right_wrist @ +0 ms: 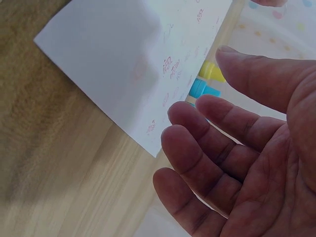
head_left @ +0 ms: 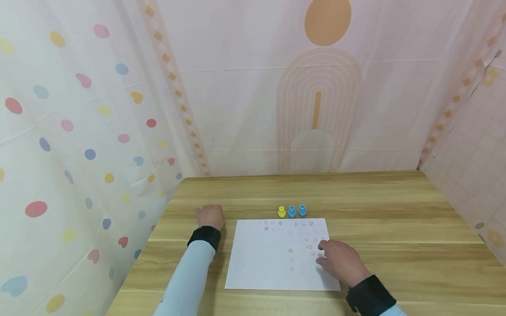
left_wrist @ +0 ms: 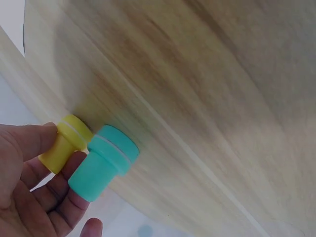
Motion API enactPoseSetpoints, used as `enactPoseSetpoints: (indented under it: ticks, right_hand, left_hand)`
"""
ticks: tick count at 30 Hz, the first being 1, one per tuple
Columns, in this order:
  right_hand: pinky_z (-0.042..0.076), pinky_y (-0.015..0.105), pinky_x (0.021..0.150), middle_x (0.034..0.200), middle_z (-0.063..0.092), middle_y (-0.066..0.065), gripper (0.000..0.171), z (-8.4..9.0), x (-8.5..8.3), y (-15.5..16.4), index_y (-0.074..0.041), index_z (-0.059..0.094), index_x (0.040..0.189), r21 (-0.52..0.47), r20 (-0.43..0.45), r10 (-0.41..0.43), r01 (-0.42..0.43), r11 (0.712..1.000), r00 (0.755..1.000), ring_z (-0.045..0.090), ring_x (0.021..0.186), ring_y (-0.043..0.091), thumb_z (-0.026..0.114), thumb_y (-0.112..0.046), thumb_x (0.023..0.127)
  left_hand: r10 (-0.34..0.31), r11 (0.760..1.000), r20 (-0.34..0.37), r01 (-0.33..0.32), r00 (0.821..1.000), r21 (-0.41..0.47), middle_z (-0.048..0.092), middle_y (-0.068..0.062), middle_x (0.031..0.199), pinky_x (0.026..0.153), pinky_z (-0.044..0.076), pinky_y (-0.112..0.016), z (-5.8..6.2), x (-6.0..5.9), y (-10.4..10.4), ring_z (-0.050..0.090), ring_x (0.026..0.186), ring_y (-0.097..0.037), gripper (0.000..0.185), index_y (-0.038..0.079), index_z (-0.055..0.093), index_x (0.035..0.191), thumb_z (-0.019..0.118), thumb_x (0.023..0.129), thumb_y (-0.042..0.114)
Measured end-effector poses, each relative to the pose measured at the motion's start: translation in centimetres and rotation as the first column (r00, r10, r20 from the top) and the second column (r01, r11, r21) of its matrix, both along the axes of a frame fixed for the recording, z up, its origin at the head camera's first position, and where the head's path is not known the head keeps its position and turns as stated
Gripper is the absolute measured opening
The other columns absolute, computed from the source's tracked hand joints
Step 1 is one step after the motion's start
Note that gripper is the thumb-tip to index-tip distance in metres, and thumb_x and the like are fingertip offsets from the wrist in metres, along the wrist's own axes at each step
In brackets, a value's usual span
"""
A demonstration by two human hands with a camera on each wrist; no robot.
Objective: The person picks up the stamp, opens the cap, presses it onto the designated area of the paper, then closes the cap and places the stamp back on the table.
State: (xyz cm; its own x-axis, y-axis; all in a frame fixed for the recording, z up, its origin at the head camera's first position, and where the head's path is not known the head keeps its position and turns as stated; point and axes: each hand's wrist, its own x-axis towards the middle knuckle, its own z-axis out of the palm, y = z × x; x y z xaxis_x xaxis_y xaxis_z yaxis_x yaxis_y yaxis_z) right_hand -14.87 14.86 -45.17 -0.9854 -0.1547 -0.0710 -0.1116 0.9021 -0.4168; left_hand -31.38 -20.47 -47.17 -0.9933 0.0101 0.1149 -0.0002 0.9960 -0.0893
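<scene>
While the right hand (head_left: 341, 262) hovers open, grasping nothing, over the paper (head_left: 269, 259) near its four o'clock corner, seemingly placed to pin it flat, the left hand (head_left: 210, 216) rests on the table (head_left: 395, 210) at the paper's ten o'clock, fingers loosely curled and empty. Three stamps (head_left: 291, 211) stand upright in a row at the paper's twelve o'clock edge, probably parked there within reach but off the printed marks (head_left: 304, 237).

The stamped marks (head_left: 290, 239) on the sheet of paper (head_left: 261, 259) are too small and faint to read. Beside the paper, the right hand (right_wrist: 247, 163) hides part of the stamps (right_wrist: 205, 84) in its wrist view. The left hand (left_wrist: 34, 182) is cut off by the frame's edge.
</scene>
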Motion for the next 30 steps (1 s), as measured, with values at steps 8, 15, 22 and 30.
enactPoseSetpoints:
  ticks: [8,15,22,30]
  right_hand:
    - [0.053,0.043,0.073,0.089,0.067,0.006,0.027,-0.2,-0.1,0.1,-0.002,0.07,0.107,-0.007,0.005,-0.003,0.003,1.0,1.0,0.058,0.076,0.02,0.078,-0.016,0.085]
    - [0.053,0.044,0.074,0.089,0.067,0.006,0.027,-0.4,-0.1,0.1,-0.002,0.07,0.107,-0.012,0.001,-0.006,0.006,1.0,1.0,0.06,0.078,0.021,0.077,-0.017,0.086]
    - [0.053,0.042,0.071,0.086,0.066,0.005,0.026,-0.5,-0.2,0.1,-0.003,0.07,0.106,-0.009,-0.003,-0.008,0.007,1.0,1.0,0.06,0.076,0.019,0.077,-0.018,0.087]
    - [0.053,0.041,0.071,0.085,0.066,0.003,0.027,-0.6,-0.3,0.0,-0.003,0.07,0.107,-0.01,0.005,-0.014,0.014,1.0,1.0,0.058,0.074,0.018,0.077,-0.02,0.087]
  left_hand:
    - [-0.032,0.994,-0.024,0.035,0.999,0.1,0.067,-0.013,0.079,0.081,0.045,-0.053,0.3,0.3,0.7,0.062,0.082,-0.031,0.008,0.004,0.07,0.094,0.067,0.091,0.011]
    - [-0.067,0.973,-0.071,0.081,0.995,0.217,0.071,-0.014,0.09,0.08,0.046,-0.053,0.6,0.8,2.1,0.065,0.088,-0.034,0.019,0.002,0.069,0.103,0.071,0.09,0.017]
    - [-0.073,0.948,-0.072,0.092,0.995,0.306,0.071,-0.011,0.091,0.082,0.047,-0.049,1.3,1.9,4.6,0.064,0.089,-0.032,0.019,0.004,0.071,0.105,0.072,0.092,0.018]
    - [-0.114,0.937,-0.101,0.14,0.988,0.319,0.071,-0.008,0.09,0.077,0.046,-0.043,1.2,2.7,6.7,0.063,0.086,-0.028,0.018,0.005,0.072,0.103,0.073,0.091,0.019]
